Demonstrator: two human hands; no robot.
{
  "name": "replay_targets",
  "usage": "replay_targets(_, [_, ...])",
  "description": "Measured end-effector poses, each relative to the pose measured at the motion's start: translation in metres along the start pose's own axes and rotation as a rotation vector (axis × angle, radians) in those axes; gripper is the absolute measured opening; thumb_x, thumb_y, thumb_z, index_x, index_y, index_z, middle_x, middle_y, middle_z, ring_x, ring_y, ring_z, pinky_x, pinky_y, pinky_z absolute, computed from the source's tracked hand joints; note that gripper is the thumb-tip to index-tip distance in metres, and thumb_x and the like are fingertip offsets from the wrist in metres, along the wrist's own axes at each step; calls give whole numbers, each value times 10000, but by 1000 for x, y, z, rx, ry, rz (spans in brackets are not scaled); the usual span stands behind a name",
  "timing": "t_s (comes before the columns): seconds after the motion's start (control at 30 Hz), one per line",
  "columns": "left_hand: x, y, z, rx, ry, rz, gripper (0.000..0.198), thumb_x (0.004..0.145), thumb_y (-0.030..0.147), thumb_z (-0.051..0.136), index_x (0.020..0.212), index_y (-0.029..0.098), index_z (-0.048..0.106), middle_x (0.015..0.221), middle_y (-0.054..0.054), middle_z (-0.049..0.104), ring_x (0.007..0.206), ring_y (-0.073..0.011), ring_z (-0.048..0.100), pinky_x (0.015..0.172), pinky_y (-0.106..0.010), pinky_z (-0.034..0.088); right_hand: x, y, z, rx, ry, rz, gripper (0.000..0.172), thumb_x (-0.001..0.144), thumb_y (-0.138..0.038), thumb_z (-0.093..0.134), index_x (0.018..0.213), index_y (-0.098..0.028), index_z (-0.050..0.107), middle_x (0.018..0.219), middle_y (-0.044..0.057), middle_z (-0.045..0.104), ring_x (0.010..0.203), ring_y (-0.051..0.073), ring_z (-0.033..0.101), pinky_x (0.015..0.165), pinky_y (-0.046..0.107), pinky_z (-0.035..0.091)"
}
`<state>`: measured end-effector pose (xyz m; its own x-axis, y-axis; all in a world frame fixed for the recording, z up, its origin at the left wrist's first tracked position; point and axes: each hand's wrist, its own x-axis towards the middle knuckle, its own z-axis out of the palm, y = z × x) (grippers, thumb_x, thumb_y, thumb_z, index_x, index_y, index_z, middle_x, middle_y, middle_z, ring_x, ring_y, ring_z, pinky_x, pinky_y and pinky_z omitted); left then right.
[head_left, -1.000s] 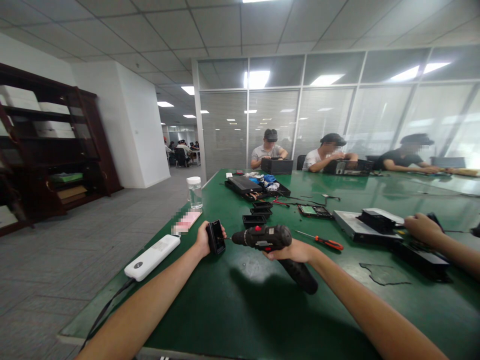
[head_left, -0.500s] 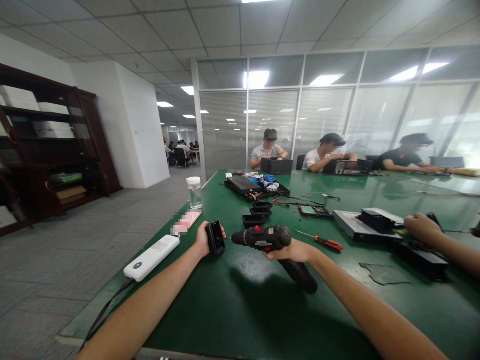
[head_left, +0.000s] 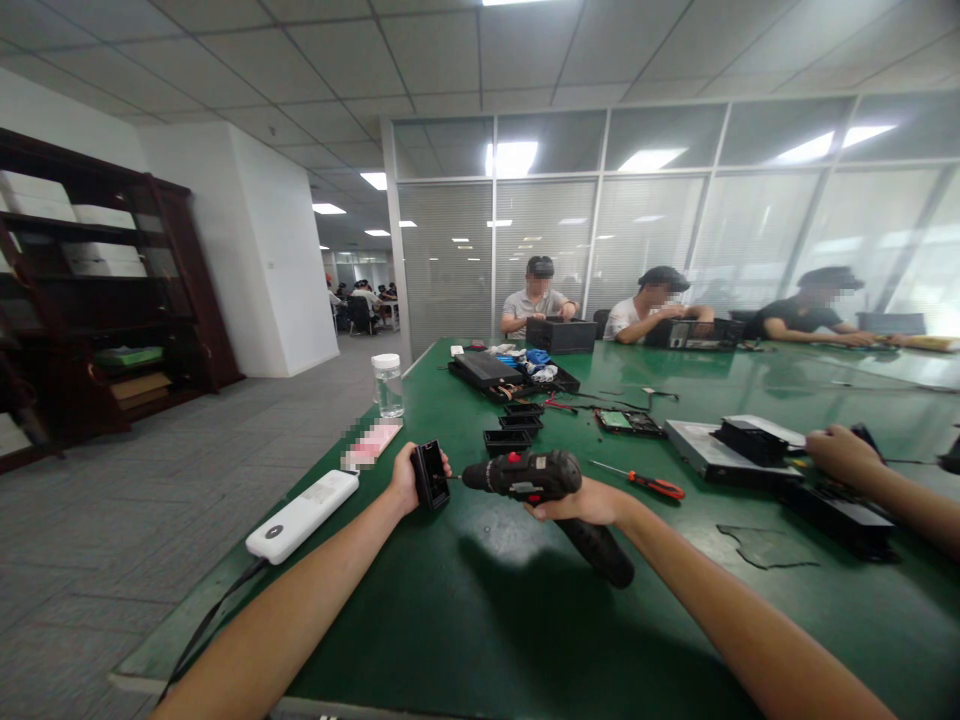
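My left hand (head_left: 406,478) is closed around a small black rectangular frame (head_left: 430,476), held up over the green table with its hollow side turned right. My right hand (head_left: 581,502) grips a black cordless drill (head_left: 525,476) with red buttons, its handle slanting down to the right. The drill points left, and its thin bit reaches the hollow of the frame; whether the tip touches a screw is too small to tell. Beyond the drill lie several similar black frames (head_left: 513,440) in a row. An orange-handled screwdriver (head_left: 652,486) rests to the right of the drill.
Left on the green table (head_left: 420,640) are a white power bank (head_left: 304,517) with a strap and a clear jar (head_left: 388,386). A glass-like sheet (head_left: 766,547) and silver-black device (head_left: 724,452) lie right, near a neighbour's hand (head_left: 844,455). Several people sit across the table.
My hands, the drill and the black frame stay nearly in place. Across the table, a person's black box has shifted slightly to the right and turned.
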<state>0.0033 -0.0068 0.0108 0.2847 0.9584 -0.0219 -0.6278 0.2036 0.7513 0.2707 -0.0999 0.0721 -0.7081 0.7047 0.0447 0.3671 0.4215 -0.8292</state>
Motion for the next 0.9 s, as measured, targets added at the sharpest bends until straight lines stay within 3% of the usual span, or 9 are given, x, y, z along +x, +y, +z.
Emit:
replay_targets(0.6, [-1, 0, 1, -19, 31, -2, 372, 699, 356, 302, 691, 76, 547, 611, -111, 556, 540, -198, 540, 547, -352, 423, 0, 3, 1, 15, 22, 4, 225, 652, -298, 528, 794, -125, 515, 714, 7, 494, 665, 109, 450, 631, 234, 378])
replay_targets(0.9, [3, -2, -5, 27, -60, 40, 376, 699, 364, 304, 694, 76, 546, 639, -115, 560, 555, -200, 542, 576, -362, 426, 0, 3, 0, -1, 22, -10, 223, 649, -282, 534, 807, -126, 519, 737, 10, 500, 684, 111, 456, 655, 243, 376])
